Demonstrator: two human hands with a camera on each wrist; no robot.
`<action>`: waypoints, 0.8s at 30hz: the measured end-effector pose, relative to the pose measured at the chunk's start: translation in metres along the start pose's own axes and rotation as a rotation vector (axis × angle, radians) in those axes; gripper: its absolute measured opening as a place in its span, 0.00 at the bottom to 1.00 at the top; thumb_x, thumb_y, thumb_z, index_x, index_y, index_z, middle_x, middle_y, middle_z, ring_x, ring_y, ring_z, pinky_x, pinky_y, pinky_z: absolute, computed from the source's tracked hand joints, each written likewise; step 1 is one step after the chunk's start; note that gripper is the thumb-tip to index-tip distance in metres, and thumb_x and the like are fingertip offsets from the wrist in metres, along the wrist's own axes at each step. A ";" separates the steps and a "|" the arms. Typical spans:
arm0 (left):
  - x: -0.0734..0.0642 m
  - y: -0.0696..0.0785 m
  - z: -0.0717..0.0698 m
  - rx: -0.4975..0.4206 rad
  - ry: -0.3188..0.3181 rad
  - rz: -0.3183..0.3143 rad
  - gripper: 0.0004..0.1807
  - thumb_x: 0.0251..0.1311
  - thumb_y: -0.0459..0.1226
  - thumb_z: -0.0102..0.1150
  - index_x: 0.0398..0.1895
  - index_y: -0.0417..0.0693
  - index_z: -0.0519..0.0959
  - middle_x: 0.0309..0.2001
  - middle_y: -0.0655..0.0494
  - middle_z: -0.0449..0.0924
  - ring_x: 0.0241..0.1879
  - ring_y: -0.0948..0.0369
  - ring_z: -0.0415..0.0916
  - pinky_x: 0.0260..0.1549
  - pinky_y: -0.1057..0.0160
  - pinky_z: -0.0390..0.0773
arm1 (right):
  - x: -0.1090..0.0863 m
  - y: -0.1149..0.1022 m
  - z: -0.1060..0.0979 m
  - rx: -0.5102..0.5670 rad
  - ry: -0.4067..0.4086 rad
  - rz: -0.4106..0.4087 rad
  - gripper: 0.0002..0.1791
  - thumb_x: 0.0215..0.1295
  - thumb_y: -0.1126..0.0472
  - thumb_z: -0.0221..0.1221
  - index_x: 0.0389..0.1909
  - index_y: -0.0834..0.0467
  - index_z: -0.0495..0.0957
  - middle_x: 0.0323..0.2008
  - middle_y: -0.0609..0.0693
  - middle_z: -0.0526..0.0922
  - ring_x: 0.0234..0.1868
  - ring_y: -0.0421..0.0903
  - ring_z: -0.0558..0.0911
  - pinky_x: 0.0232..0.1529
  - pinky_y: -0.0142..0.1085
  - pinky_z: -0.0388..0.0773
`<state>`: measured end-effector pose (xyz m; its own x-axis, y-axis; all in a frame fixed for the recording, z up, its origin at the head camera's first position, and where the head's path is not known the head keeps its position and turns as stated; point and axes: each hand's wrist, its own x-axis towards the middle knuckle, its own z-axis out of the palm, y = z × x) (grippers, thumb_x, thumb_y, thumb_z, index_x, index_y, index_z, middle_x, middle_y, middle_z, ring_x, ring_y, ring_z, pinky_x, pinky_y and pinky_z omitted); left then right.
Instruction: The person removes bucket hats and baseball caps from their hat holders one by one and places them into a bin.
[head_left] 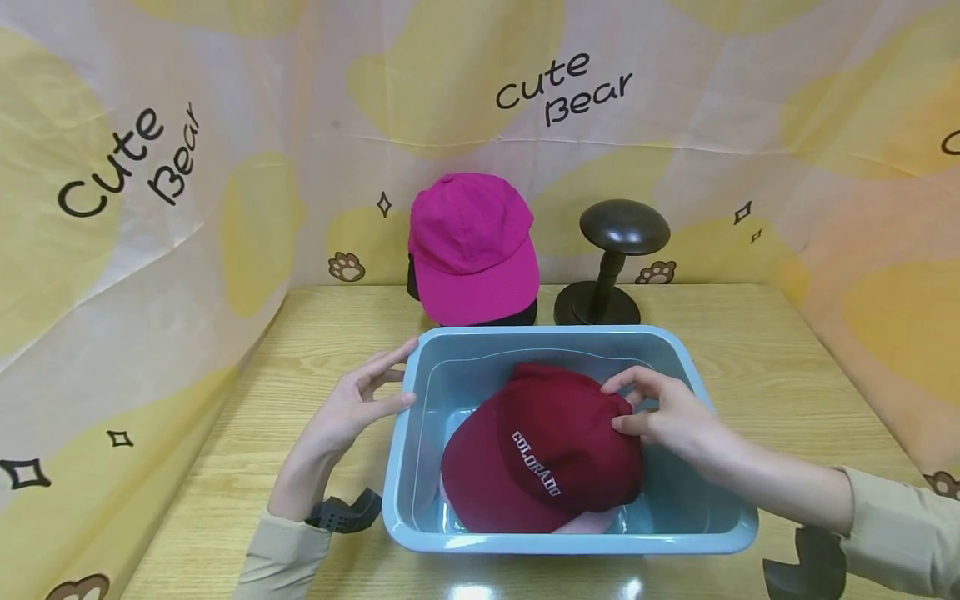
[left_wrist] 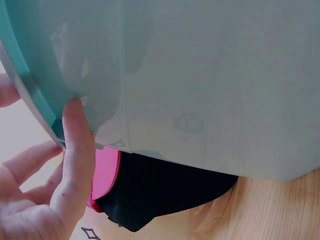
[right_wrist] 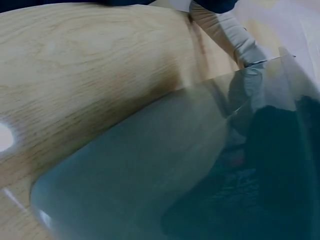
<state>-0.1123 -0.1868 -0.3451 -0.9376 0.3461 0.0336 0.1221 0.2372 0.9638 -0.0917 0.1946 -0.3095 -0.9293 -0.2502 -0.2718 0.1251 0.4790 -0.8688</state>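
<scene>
Head | left hand (head_left: pixel 349 410) — touching one tub (head_left: pixel 573 544) | right hand (head_left: pixel 671 415) — pinching one maroon cap (head_left: pixel 573 421)

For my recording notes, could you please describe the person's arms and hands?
The left sleeve and right sleeve are beige. A perforated dark piece shows beside the left, another dark piece beside the right. The left hand and right hand are bare.

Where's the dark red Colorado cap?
Low, just right of centre in the head view, the dark red cloth cap lies inside the light blue plastic tub, touched by the right grip.
</scene>
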 end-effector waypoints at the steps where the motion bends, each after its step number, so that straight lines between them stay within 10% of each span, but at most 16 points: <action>1: 0.000 0.000 0.000 0.002 0.000 0.000 0.36 0.60 0.34 0.62 0.72 0.58 0.62 0.66 0.53 0.65 0.58 0.53 0.69 0.52 0.53 0.75 | 0.001 0.001 0.002 0.004 -0.002 0.000 0.23 0.58 0.68 0.62 0.55 0.63 0.71 0.32 0.55 0.78 0.30 0.46 0.80 0.32 0.37 0.81; 13: 0.000 0.000 0.000 0.007 0.000 0.009 0.36 0.60 0.35 0.61 0.72 0.59 0.63 0.66 0.53 0.66 0.58 0.54 0.69 0.53 0.51 0.73 | 0.005 -0.005 0.000 -0.198 -0.020 -0.104 0.27 0.53 0.63 0.68 0.54 0.56 0.72 0.47 0.59 0.75 0.41 0.50 0.78 0.34 0.38 0.77; 24: 0.000 -0.002 -0.001 0.007 0.001 0.004 0.36 0.60 0.35 0.61 0.72 0.59 0.63 0.65 0.53 0.67 0.57 0.56 0.70 0.52 0.51 0.73 | -0.004 -0.015 0.000 -0.715 -0.080 -0.600 0.35 0.49 0.62 0.72 0.59 0.40 0.71 0.61 0.48 0.71 0.61 0.51 0.70 0.51 0.50 0.76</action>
<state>-0.1128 -0.1878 -0.3464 -0.9373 0.3464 0.0379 0.1283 0.2421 0.9617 -0.0897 0.1884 -0.2953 -0.7394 -0.6674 0.0888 -0.6355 0.6482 -0.4196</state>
